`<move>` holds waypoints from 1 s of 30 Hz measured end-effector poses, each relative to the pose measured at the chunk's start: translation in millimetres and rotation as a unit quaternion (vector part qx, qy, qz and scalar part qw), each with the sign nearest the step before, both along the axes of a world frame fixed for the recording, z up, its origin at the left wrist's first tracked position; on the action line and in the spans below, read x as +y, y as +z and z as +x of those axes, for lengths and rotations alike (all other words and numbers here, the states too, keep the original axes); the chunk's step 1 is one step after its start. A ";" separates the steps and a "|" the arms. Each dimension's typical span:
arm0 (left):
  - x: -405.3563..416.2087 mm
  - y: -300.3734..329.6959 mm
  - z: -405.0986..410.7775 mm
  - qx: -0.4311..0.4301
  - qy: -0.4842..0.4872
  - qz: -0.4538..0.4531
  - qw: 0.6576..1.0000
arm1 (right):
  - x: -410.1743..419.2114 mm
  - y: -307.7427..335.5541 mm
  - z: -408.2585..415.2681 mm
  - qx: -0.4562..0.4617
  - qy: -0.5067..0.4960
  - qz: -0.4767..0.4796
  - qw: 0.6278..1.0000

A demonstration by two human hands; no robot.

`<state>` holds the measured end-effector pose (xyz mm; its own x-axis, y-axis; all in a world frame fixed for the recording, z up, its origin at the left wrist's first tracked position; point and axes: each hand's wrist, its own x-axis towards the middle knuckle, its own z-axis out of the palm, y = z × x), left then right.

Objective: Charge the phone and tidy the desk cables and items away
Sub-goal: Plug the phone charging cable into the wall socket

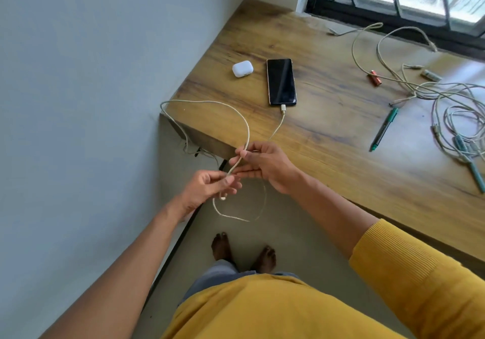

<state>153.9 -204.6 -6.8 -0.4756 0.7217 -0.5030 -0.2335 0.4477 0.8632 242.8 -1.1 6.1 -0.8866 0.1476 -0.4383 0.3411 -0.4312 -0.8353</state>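
— Where was the phone (281,82)?

— It lay face up on the wooden desk (328,128), near the corner by the wall; a white charging cable (246,126) was plugged into its near end; a white earbud case (242,68) sat just beside it on the wall side.

— And the cable?

— It ran off the desk edge to the hands, looped back over the corner, and a slack loop hung below the hands above the floor.

— How were the fingers?

— The right hand (265,164) pinched the cable between thumb and fingertips at the desk edge; the left hand (210,186), just below, had its fingers curled round the cable, with a small white end showing beneath them.

— Anything farther out?

— A tangle of pale cables (446,97) lay across the window side of the desk; a green pen (383,130) lay near them; a small red item (375,77) sat beyond the pen; the person wore yellow sleeves (420,267).
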 end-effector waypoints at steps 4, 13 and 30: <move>-2.5 5.8 3.5 0.047 -0.015 -0.051 0.998 | 6.0 9.5 -11.6 0.004 -0.052 -0.066 0.996; 23.1 21.5 -11.4 -0.053 0.237 0.092 0.966 | 0.0 8.5 -2.8 -0.043 0.063 0.055 0.996; 76.1 26.4 -24.5 -0.271 0.141 0.030 0.952 | 30.1 18.5 -37.4 0.005 -0.155 0.114 0.981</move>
<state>129.4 -128.5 19.6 -0.3372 0.6393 -0.6910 -0.7552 0.2546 0.6041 205.4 29.0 24.6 -0.7882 0.5031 -0.3543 0.2145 -0.3150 -0.9245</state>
